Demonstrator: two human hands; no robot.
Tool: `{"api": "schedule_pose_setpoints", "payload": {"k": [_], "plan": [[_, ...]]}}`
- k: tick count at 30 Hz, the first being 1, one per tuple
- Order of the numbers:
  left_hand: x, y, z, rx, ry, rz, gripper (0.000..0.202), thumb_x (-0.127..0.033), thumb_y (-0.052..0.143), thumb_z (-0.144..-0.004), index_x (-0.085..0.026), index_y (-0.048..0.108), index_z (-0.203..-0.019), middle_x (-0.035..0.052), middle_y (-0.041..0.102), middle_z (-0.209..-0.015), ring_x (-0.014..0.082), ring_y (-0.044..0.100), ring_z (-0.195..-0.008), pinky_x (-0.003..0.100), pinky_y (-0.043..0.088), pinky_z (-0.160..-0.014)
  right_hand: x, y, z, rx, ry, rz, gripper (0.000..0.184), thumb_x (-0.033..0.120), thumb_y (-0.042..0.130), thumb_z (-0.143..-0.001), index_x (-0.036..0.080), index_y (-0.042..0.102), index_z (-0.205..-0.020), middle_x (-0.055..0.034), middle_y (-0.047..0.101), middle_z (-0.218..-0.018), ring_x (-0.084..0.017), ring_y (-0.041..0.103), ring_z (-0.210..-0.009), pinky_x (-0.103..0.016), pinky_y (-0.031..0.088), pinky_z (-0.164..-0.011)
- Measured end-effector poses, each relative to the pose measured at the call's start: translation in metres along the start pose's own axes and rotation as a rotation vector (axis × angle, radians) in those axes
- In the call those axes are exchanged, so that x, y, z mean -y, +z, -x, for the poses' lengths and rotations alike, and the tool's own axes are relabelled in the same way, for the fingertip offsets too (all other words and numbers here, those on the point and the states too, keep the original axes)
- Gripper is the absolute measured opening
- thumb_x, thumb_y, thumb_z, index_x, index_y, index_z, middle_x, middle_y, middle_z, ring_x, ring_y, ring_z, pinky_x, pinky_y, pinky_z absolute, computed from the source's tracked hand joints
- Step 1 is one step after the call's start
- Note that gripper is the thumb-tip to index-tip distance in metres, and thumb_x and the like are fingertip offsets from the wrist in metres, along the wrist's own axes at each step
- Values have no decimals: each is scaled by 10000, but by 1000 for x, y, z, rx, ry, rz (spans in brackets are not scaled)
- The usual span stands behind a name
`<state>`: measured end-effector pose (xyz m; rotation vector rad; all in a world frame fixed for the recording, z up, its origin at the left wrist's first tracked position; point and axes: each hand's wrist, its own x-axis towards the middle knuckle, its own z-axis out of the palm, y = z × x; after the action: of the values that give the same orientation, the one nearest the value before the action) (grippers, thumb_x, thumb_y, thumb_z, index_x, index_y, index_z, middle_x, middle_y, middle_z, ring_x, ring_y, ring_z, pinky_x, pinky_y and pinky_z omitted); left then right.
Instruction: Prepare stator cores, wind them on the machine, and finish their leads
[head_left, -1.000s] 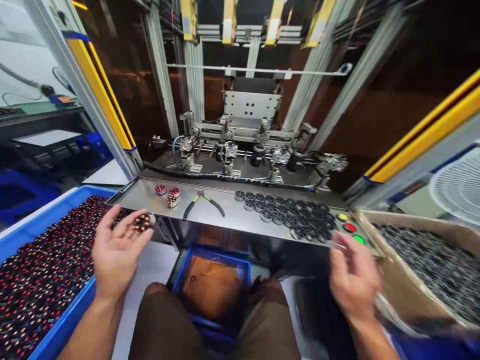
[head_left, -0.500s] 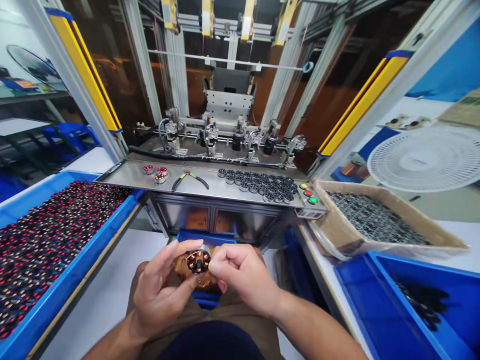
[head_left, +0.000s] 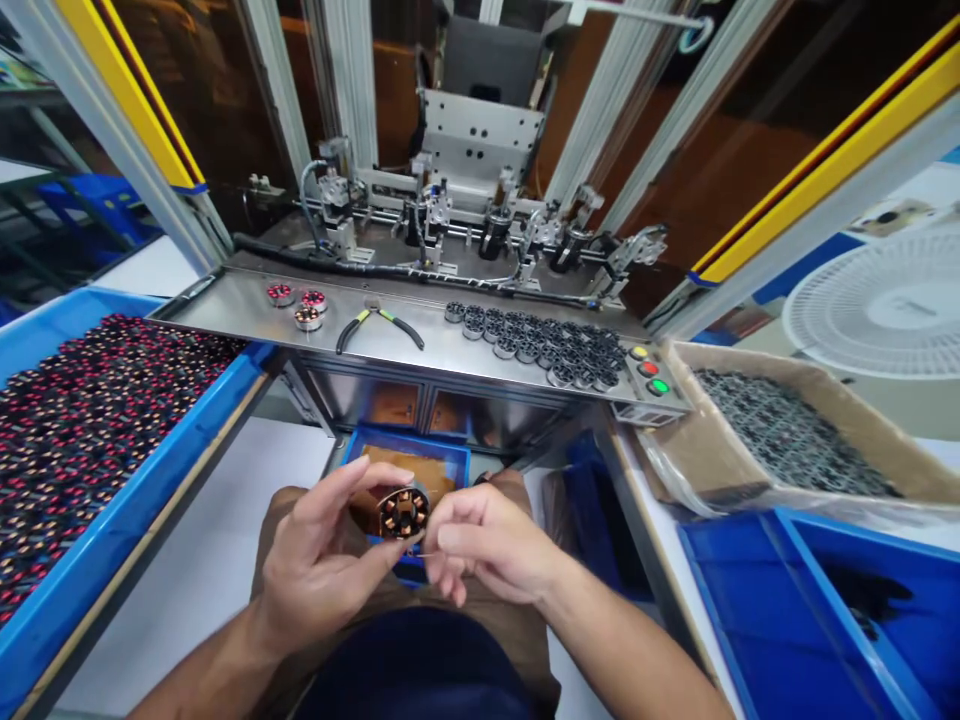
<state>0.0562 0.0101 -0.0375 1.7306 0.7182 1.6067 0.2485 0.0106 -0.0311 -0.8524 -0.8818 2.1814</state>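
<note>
My left hand [head_left: 322, 545] grips a wound motor stator [head_left: 406, 513] between thumb and fingers, with its round face of copper coils and black core turned up toward me. Close beside it on the right is my right hand [head_left: 487, 545], its fingers curled in. A thin wire [head_left: 426, 554] runs from the stator's lower edge to those fingertips, which appear to pinch it. Both hands are above my lap.
Cutting pliers [head_left: 379, 325] lie on the metal bench between three wound stators [head_left: 307, 317] and several rows of black stators [head_left: 536, 345]. A blue tray [head_left: 97, 440] of wound stators stands left. On the right are a carton [head_left: 802, 430], a blue bin [head_left: 757, 600] and push buttons [head_left: 649, 369].
The head view has tipped downward. My right hand's fingers have shifted slightly down and loosened from their tight pinch at the stator's side. The left hand still holds the stator.
</note>
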Motion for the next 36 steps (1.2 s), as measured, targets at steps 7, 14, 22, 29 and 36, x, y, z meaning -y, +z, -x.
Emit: {"api": "schedule_pose_setpoints", "payload": {"k": [7, 14, 22, 29, 36], "plan": [[6, 1, 2, -16, -106, -46, 857, 26, 739, -686, -310, 427, -1411, 53, 708, -1120, 212, 684, -1006, 339, 588, -868, -7, 19, -3, 5, 85, -169, 316, 279, 876, -593, 81, 671, -728, -31, 690, -540, -76, 592, -375, -128, 493, -347], [-1, 1, -5, -27, -335, 71, 776, -48, 761, -717, -309, 442, -1373, 57, 726, -1118, 196, 705, -995, 316, 594, -872, -24, 12, 5, 44, 67, -76, 304, 289, 873, -598, 79, 691, -722, -12, 674, -522, -71, 583, -375, -133, 484, -356], [-5, 7, -3, 195, -434, 251, 685, -41, 632, -833, -348, 401, -1400, 92, 669, -1251, 176, 679, -1055, 285, 569, -897, 9, 3, 15, -165, -225, 102, 349, 439, 756, -756, 121, 620, -716, 21, 623, -535, -62, 550, -410, -171, 432, -428], [-1, 18, -3, 50, -465, 387, 779, -2, 775, -670, -335, 500, -1318, 20, 672, -1030, 123, 686, -852, 198, 579, -747, -2, 10, 12, -187, -242, 156, 326, 387, 777, -736, 144, 586, -634, 47, 574, -504, -47, 477, -412, -180, 369, -444], [2, 13, -9, 86, -512, 519, 692, -77, 758, -737, -337, 498, -1323, 42, 714, -1077, 129, 703, -889, 193, 577, -769, -23, -5, 15, -212, -173, 310, 358, 426, 789, -704, 141, 594, -612, 40, 559, -520, -54, 472, -450, -190, 360, -464]]}}
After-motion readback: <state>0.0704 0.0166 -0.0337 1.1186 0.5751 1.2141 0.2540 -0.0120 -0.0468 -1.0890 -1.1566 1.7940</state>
